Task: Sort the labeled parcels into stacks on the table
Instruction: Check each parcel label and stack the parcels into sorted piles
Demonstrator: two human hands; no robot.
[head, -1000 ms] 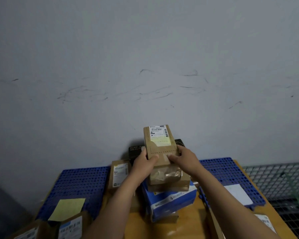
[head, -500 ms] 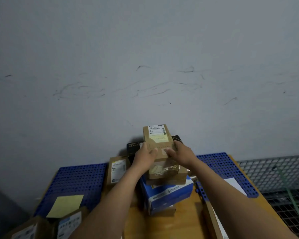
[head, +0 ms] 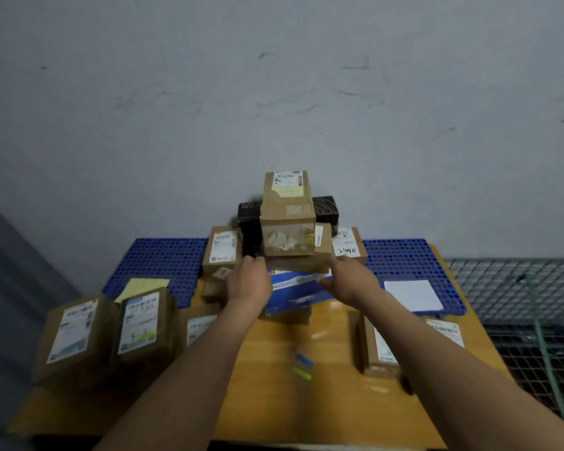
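Stack: a stack (head: 290,262) of parcels stands between my two hands, at the far middle of the table (head: 326,395), against the wall.
Top parcel: the brown top parcel (head: 288,203) sits just above and beyond my fingertips, label facing up so that it can be checked.
Left hand: my left hand (head: 249,281) is pressed to the stack's left side. Its fingertips are hidden, so I cannot tell whether they grip.
Right hand: my right hand (head: 349,281) has straight fingers against the blue box (head: 302,288) low in the stack and holds nothing.
Why: I judge that I am squaring and steadying the pile.
Writing: "2490" is handwritten on a labelled parcel (head: 347,247) just beyond my right hand. The printed labels are too small to read, and the pale lettering on the black box (head: 326,206) behind the stack is partly hidden.
Waiting: two labelled parcels (head: 140,323) lie beside my left forearm.
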